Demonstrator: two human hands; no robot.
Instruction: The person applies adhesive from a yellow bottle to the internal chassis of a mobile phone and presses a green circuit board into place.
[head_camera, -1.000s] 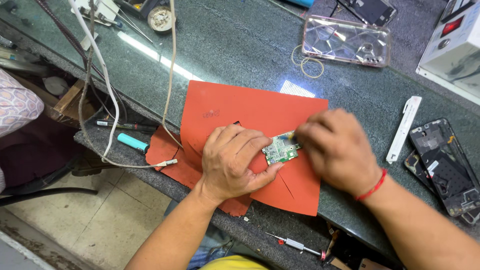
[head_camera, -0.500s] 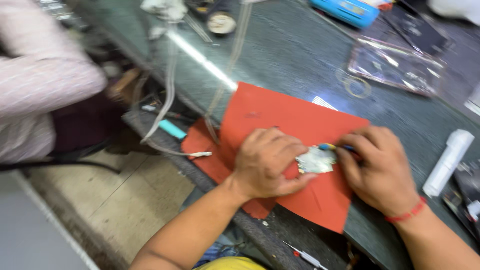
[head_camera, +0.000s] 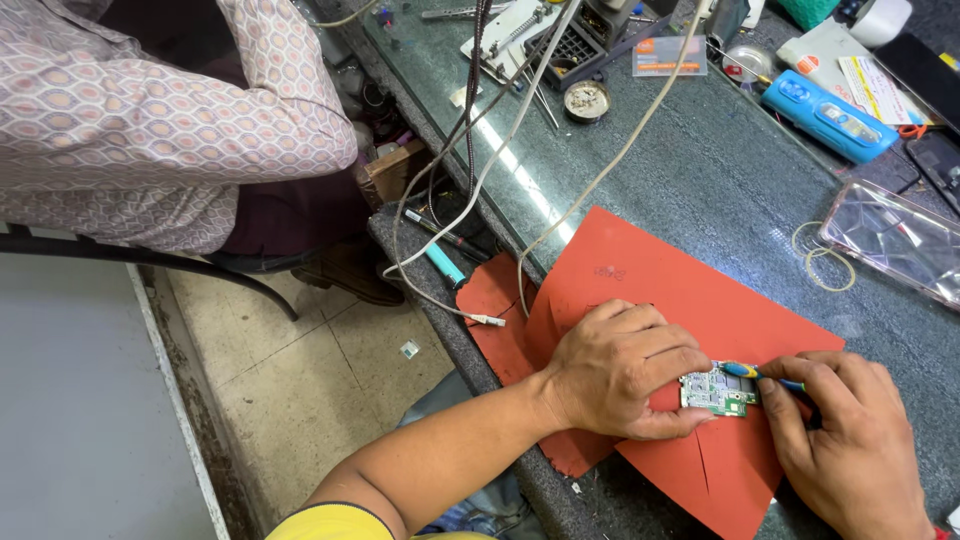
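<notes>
My left hand (head_camera: 620, 370) pins the small circuit board (head_camera: 716, 392) on the red mat (head_camera: 650, 280), near edge of the counter (head_camera: 700, 170). Right hand (head_camera: 850, 450) grips a screwdriver (head_camera: 760, 375), tip at board's right. Farther off, cables (head_camera: 470, 190) & a clear phone case (head_camera: 890, 240).

circuit board (head_camera: 717, 390): green, with silvery metal patches
tool handle (head_camera: 760, 375): yellow and blue
mat (head_camera: 690, 300): orange-red, plain
bench (head_camera: 700, 180): dark grey-green stone, finely speckled
cables (head_camera: 480, 170): white and black
small tool at bench edge (head_camera: 444, 264): turquoise grip
flat device (head_camera: 828, 115): bright blue
rubber bands (head_camera: 822, 255): pale yellow
phone case (head_camera: 895, 240): clear
co-worker's shirt (head_camera: 150, 110): pale, with a repeating hexagon pattern in brown and pink
sleeve (head_camera: 330, 522): yellow with a dark trim
floor (head_camera: 300, 380): beige tiles
</notes>
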